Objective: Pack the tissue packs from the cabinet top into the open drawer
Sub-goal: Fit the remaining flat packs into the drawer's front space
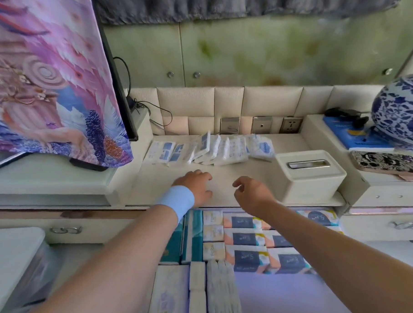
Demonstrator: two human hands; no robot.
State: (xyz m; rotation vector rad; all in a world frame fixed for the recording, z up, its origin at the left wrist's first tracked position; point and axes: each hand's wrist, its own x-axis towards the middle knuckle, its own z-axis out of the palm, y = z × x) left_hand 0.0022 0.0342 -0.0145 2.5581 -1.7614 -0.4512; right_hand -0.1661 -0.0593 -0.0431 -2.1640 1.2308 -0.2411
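Blue-banded, held left hand (197, 185) and right hand (252, 194) over the cream counter (225, 172) near white plastic-wrapped tissue packs (214, 147), fingers (237, 182) loosely curled, pinching nothing.

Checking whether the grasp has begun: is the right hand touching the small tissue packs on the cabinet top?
Apart. The head view shows bare cabinet top between the right hand and the row of tissue packs.

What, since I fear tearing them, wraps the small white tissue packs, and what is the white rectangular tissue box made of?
The small white tissue packs look wrapped in thin glossy plastic film: crinkled, shiny. The white rectangular tissue box seems matte hard plastic: smooth, rounded edges.
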